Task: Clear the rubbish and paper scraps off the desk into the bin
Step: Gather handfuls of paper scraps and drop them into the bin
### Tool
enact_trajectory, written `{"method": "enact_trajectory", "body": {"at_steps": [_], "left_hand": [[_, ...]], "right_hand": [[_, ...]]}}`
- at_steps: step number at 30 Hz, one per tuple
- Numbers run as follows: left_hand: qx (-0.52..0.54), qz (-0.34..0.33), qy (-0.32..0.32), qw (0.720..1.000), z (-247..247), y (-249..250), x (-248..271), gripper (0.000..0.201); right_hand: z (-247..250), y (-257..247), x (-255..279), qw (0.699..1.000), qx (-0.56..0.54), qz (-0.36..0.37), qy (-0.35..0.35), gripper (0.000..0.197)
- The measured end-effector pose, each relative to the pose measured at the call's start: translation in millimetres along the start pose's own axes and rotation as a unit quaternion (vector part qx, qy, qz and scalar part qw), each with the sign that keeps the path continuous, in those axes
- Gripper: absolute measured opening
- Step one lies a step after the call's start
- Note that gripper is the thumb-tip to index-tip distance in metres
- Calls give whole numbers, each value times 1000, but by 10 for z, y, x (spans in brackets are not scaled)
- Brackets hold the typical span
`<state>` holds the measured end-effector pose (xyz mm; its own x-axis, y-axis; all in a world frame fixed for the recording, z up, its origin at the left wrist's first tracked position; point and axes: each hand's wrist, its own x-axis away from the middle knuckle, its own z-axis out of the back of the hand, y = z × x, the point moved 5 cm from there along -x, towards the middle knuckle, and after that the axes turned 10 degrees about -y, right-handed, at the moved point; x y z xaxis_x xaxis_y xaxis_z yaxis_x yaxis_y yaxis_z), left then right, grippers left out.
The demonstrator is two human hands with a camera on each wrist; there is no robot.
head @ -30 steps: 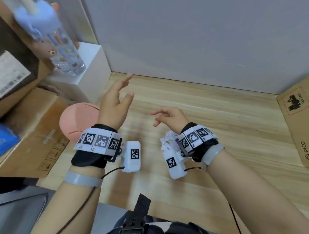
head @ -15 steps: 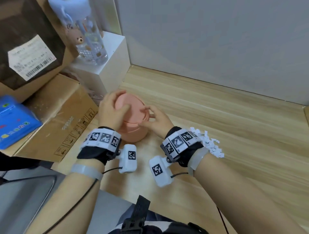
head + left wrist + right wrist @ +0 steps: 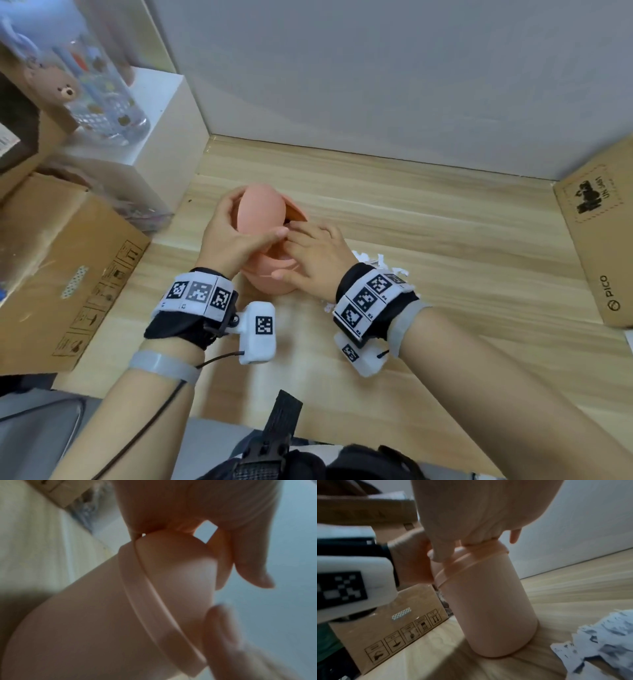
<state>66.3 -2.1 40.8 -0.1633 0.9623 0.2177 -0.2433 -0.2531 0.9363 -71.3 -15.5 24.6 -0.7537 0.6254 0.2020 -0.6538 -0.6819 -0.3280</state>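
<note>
A small pink bin (image 3: 270, 275) (image 3: 488, 601) stands upright on the wooden desk (image 3: 445, 240). Its lid (image 3: 262, 209) (image 3: 171, 568) is tilted up, so the mouth shows at the right. My left hand (image 3: 233, 236) grips the lid, with fingers over its far edge and the thumb across its near side. My right hand (image 3: 313, 260) holds the bin's rim (image 3: 471, 559), thumb on the side and fingers over the top. White paper scraps (image 3: 387, 265) (image 3: 599, 639) lie on the desk to the right of the bin, partly hidden by my right wrist.
Cardboard boxes (image 3: 68, 260) (image 3: 399, 615) stand at the left of the desk. Behind them a white box (image 3: 144, 137) carries a clear bottle (image 3: 96, 92). Another cardboard box (image 3: 603, 240) is at the right edge, and a grey wall (image 3: 376, 85) closes the back.
Both hands closed on the pink bin at the left and brought it nearer the scraps. The lid, flat half a second ago, is now tilted up in my left hand.
</note>
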Motion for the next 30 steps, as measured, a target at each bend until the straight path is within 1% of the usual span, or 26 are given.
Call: {"method": "enact_trajectory", "body": {"at_steps": [1,3,5,6,7,8,9,10,11,12,13,14,15,16,18,20,21,22,24,26,28,30], "left_hand": [[-25,-14,-9,1000,-10,41,5,96],[-64,-36,-15,997,-17,111,15,93],[-94,-59,-19,994,-32,162,29,86],[-105,-65,-21,992,-41,177,38,82],[-111,-70,-20,991,-48,184,44,79],[-111,-71,-17,991,-56,186,47,76],[-109,-70,-13,992,-62,178,45,74],[-106,-66,-7,992,-65,171,39,73],[-103,-60,-2,993,-66,164,32,72],[-101,-54,0,993,-66,155,26,72],[-98,-50,2,994,-67,144,25,71],[-95,-46,2,994,-70,140,23,71],[-90,-43,5,995,-77,138,22,70],[-83,-40,8,996,-81,133,21,70],[-71,-30,22,997,-88,121,22,69],[-62,-21,34,997,-90,112,25,67],[-57,-18,37,998,-91,108,27,67],[-52,-16,38,998,-94,106,31,66],[-43,-13,37,998,-99,114,39,65],[-39,-8,34,999,-105,117,41,65],[-37,-6,30,999,-109,118,42,65],[-35,-9,27,999,-109,123,45,64]], "right_hand": [[-21,-1,-22,1000,-8,-7,-30,66],[0,-10,-71,998,-5,-21,-63,59],[26,-12,-102,997,10,-20,-80,55],[43,-1,-97,997,-4,-12,-76,52],[58,34,-72,998,-34,-4,-57,49],[89,87,-20,997,-69,1,-19,48],[106,181,51,994,-102,-6,28,51],[104,305,136,988,-131,-27,72,57],[74,456,228,980,-161,-66,94,62],[8,623,315,970,-192,-117,87,68],[-96,787,402,960,-216,-173,52,74],[-217,922,484,949,-224,-223,-6,82],[-335,1016,562,939,-214,-257,-73,90],[-440,1070,627,934,-192,-273,-131,96],[-609,1073,703,928,-137,-273,-211,101],[-768,1019,724,922,-95,-272,-258,100],[-819,986,722,921,-72,-276,-265,96],[-847,957,711,923,-47,-282,-256,91],[-832,925,676,937,-24,-287,-199,74],[-807,936,641,947,-71,-280,-144,59],[-788,964,635,946,-121,-274,-125,51],[-748,989,634,945,-136,-273,-116,42]]}}
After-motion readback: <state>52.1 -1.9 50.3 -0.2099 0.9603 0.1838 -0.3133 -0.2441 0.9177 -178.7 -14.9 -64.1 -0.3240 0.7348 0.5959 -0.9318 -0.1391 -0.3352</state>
